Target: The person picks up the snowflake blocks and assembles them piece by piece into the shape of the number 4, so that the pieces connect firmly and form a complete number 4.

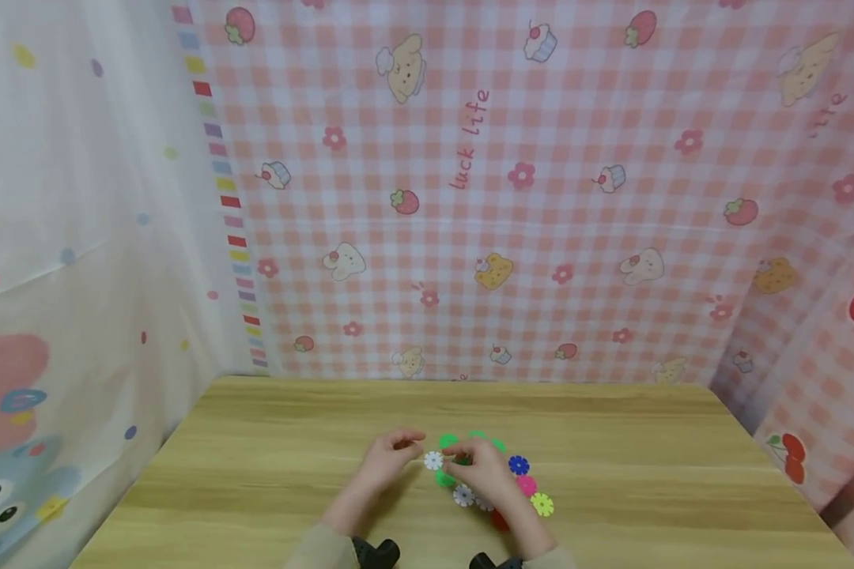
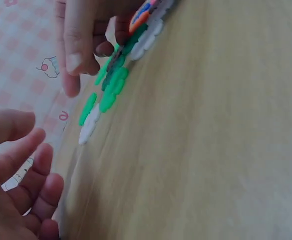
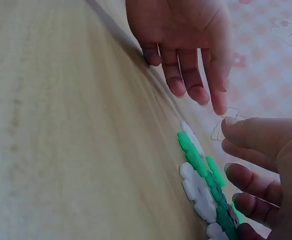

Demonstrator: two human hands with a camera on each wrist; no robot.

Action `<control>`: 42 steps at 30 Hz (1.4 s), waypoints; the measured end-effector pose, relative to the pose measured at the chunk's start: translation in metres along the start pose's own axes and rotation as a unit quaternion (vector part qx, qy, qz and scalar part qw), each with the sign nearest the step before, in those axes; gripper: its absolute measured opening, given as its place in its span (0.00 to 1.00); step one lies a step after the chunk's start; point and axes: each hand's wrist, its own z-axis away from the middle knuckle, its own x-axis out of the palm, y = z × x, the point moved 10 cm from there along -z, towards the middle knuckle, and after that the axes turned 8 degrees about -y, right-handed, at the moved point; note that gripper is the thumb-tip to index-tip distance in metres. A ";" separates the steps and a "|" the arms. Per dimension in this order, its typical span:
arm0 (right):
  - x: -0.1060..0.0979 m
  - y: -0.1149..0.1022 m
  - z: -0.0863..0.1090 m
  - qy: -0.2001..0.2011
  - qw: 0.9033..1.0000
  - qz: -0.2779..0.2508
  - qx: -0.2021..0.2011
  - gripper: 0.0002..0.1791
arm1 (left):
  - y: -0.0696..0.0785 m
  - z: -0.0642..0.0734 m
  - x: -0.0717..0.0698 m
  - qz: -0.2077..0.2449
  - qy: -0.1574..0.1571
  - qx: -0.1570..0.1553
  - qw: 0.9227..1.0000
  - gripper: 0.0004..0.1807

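Observation:
Flat, notched flower-shaped plastic discs lie joined in a cluster on the wooden table. At its left end is a white disc (image 1: 433, 461), with a green disc (image 1: 444, 479) just below it. My left hand (image 1: 387, 458) is held left of the white disc, fingers loosely bent and apart, nothing in them. Over the left part of the cluster hovers my right hand (image 1: 480, 466), hiding some discs. In the right wrist view, the fingers of the right hand (image 3: 275, 170) hang loosely curved beside the green and white discs, with no disc between thumb and fingertips.
Along the cluster's right side lie a blue disc (image 1: 519, 465), a pink disc (image 1: 526, 484) and a yellow disc (image 1: 542, 504). A red disc (image 1: 499, 519) is partly covered by the right forearm. Behind the table (image 1: 256, 442) hangs a pink checked cloth (image 1: 576, 229).

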 end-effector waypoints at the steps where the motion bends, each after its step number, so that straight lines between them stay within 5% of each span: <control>1: 0.000 0.000 0.001 0.001 1.000 0.001 -0.001 0.13 | 0.001 -0.001 0.001 0.000 -0.002 0.004 1.000 0.15; 5: 0.003 0.003 0.003 -0.006 1.000 0.011 0.001 0.14 | 0.002 -0.001 0.006 -0.012 -0.019 0.010 1.000 0.15; 12: 0.008 0.005 0.005 -0.007 1.000 0.028 0.003 0.16 | -0.007 0.003 0.012 -0.053 -0.037 -0.047 0.997 0.18; 26: 0.006 0.011 0.003 0.017 0.996 0.084 0.001 0.20 | -0.009 -0.003 0.014 -0.154 -0.021 -0.044 0.987 0.21; 42: 0.006 0.009 0.003 0.018 0.996 0.093 0.002 0.16 | -0.007 -0.002 0.015 -0.190 -0.023 -0.052 0.980 0.17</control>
